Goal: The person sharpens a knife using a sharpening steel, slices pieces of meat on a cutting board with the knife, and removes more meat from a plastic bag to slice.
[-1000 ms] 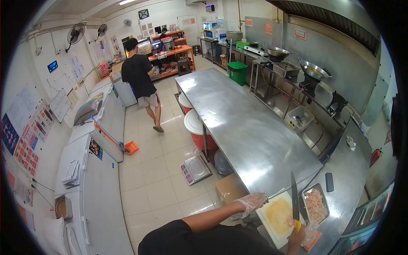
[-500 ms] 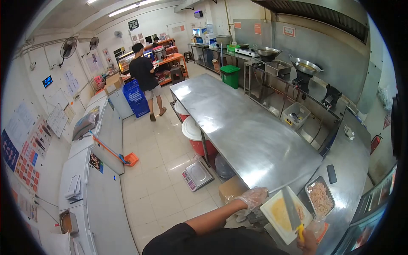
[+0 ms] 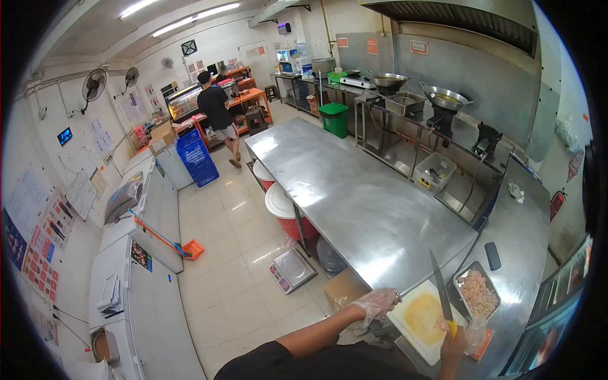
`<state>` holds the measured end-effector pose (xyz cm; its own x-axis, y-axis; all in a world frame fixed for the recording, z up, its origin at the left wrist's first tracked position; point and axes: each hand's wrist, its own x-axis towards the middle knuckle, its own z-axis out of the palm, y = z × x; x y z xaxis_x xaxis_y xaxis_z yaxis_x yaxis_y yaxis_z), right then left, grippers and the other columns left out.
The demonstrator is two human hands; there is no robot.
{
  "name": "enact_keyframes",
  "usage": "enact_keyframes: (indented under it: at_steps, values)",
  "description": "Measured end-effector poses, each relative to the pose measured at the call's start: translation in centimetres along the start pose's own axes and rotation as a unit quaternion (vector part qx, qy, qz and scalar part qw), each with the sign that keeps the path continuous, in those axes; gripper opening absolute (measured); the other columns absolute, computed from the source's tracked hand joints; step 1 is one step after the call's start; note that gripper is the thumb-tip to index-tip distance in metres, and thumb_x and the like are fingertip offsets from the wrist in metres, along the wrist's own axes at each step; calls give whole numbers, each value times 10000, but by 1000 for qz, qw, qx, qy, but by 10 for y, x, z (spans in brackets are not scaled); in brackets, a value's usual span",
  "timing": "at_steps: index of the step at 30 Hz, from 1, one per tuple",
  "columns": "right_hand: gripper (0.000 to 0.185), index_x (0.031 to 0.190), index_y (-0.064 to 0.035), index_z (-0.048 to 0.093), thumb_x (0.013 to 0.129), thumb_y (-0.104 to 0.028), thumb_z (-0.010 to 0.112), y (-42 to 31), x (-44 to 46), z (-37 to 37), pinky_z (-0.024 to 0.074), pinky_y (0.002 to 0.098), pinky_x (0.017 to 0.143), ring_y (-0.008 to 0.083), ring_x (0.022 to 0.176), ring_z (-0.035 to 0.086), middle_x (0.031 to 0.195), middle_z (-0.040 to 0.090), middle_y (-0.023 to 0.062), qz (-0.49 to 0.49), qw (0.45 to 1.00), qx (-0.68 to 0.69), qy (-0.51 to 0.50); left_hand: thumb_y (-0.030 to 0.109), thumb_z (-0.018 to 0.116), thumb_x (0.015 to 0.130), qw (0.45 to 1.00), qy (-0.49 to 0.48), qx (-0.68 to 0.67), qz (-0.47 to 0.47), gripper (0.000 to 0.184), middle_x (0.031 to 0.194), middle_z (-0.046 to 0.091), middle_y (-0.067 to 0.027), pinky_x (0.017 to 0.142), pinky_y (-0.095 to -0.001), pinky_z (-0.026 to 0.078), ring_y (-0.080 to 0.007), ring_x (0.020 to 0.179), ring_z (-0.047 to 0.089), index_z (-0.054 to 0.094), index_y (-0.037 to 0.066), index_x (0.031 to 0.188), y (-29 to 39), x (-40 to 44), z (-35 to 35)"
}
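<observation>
My right hand (image 3: 451,349) grips a large knife (image 3: 440,285) by its yellow handle, with the long blade pointing up and away over the board. Below it lies a white cutting board (image 3: 415,320), stained yellowish, with a small bit of pale meat (image 3: 441,323) near the knife. My left hand (image 3: 379,304), in a clear plastic glove, is closed at the board's far left corner. Something small and dark shows at its fingertips, too small to make out. A metal tray (image 3: 496,289) right of the board holds cut pale-pink meat (image 3: 477,292).
A long steel table (image 3: 354,190) stretches ahead. A black phone (image 3: 492,256) lies on the side counter (image 3: 522,234). A scale (image 3: 292,270) and lidded red bucket (image 3: 292,221) stand on the floor. Woks (image 3: 446,96) line the right wall. A person (image 3: 214,104) walks at the back left.
My right hand has raised the knife off the board, its blade now tipped upward. My left hand stays by the corner. The person at the back has stepped farther away.
</observation>
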<state>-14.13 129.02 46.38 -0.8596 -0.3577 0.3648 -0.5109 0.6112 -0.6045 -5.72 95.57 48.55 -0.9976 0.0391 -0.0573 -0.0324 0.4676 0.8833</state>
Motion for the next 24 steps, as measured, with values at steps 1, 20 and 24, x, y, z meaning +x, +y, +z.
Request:
enact_keyframes:
  at_steps: [1,20,24]
  values:
    - [220,1016,3,549,961,-207,514,9,-9,-7,438,448,643,388,693,585,764,598,196,10,1000,11,-27,228,528,902,977,50,185,92,209,839,571,-148,693,-392,485,-317,770,586,536,19,912,1,-2,-4]
    - [310,993,-53,530,967,-361,495,86,29,-54,395,311,383,205,397,449,604,509,85,298,765,537,-193,263,412,979,978,84,193,0,272,764,562,-57,641,-363,459,-202,657,524,531,32,898,-58,30,-3]
    - [326,1122,-4,527,949,-280,532,123,43,55,478,388,538,350,542,547,686,571,133,-22,987,-57,150,273,467,970,986,-81,-146,-26,236,765,548,12,548,-261,452,-109,653,533,534,60,894,-5,12,11]
